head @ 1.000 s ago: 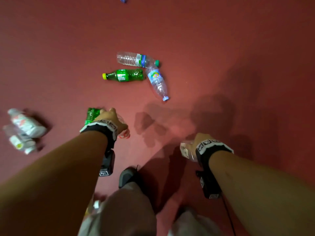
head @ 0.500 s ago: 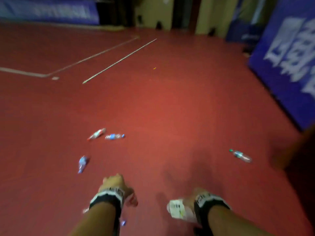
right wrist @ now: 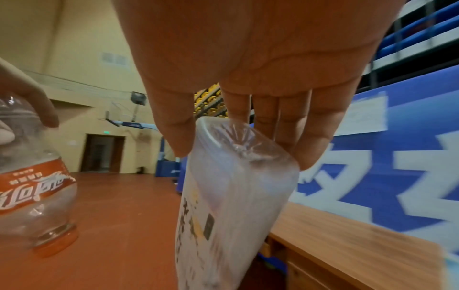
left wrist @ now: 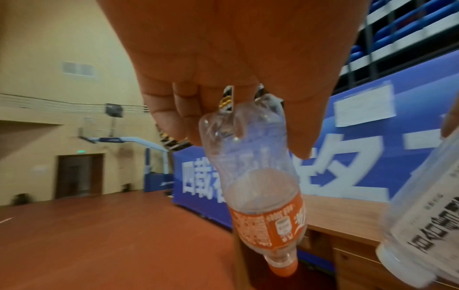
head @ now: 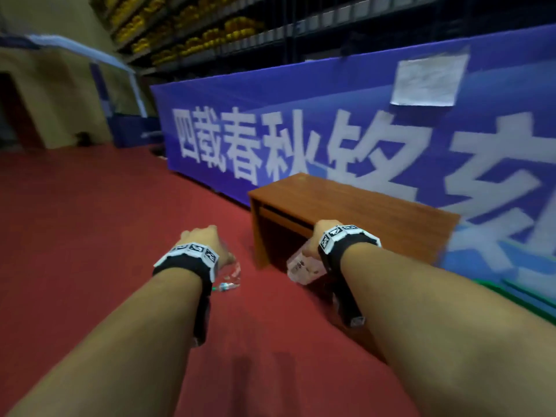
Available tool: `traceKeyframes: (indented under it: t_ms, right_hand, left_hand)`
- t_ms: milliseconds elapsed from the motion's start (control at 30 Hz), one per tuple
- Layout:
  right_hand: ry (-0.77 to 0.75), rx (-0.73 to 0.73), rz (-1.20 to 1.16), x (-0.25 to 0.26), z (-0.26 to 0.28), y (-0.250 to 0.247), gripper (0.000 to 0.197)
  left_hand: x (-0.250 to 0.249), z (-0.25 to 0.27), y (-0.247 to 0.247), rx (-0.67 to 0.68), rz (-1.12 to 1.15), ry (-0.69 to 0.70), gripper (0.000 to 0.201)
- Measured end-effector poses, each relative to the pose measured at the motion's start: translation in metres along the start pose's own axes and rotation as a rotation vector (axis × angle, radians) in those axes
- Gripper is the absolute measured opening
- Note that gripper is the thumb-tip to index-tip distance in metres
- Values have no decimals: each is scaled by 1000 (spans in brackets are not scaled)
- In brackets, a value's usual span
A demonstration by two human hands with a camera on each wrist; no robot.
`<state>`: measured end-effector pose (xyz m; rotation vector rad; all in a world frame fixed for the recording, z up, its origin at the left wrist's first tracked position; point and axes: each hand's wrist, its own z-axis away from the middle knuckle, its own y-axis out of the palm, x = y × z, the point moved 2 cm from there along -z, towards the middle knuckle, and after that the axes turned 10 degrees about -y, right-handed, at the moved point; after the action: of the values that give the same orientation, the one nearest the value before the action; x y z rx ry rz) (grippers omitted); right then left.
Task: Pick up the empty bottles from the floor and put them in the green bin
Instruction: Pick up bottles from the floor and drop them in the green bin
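Observation:
My left hand (head: 204,239) grips a clear bottle with an orange label (head: 231,272) by its base, cap hanging down. The left wrist view shows the fingers and thumb of that hand (left wrist: 238,125) curled round the bottle (left wrist: 263,196), orange cap lowest. My right hand (head: 319,239) holds a clear bottle with a white label (head: 302,269), also by its base. In the right wrist view this hand (right wrist: 244,155) pinches the white-labelled bottle (right wrist: 231,215) between thumb and fingers. A green strip (head: 517,291) shows at the far right; I cannot tell whether it is the bin.
A brown wooden desk (head: 346,206) stands just ahead of my right hand, against a long blue banner (head: 301,130). A small bottle with a green cap (head: 224,286) lies on the red floor (head: 90,236) beyond my left hand. Open red floor stretches to the left.
The view has swung up and to the right, from the bottle-strewn floor to the blue banner and the desk. Both hands still hold their bottles and are now raised further forward.

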<state>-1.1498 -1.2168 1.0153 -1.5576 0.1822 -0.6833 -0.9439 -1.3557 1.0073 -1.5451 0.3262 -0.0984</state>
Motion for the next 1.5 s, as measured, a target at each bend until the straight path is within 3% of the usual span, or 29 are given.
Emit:
traceKeyframes:
  t_ms: [100, 300, 467, 567, 800, 1033, 1233, 1267, 1367, 1500]
  right_hand:
    - [135, -79, -29, -102, 32, -28, 28]
    - [362, -96, -84, -314, 104, -58, 32]
    - [515, -146, -120, -486, 157, -79, 38]
    - [627, -179, -148, -564, 171, -91, 24]
    - [777, -198, -248, -670, 134, -90, 42]
    - [854, -201, -255, -753, 52, -97, 43]
    - [923, -207, -281, -821, -16, -125, 50]
    - [930, -189, -292, -833, -24, -123, 55]
    - [936, -146, -287, -865, -46, -112, 88]
    - [847, -123, -253, -907, -78, -109, 95]
  left_hand:
    - [-109, 34, 8, 6, -31, 186, 49]
    - [-345, 113, 55, 162, 8, 397, 66]
    - [-526, 171, 122, 244, 47, 518, 77]
    - [-603, 198, 153, 318, 87, 555, 79]
    - [-722, 200, 216, 451, 25, 628, 80]
    - [-859, 169, 263, 455, -70, 804, 72]
    - [-955, 133, 286, 470, -81, 823, 58]
    - [-965, 129, 294, 475, -92, 811, 65]
    - [-990, 117, 317, 486, -140, 757, 111]
    - [-1009, 98, 335, 499, -92, 613, 117]
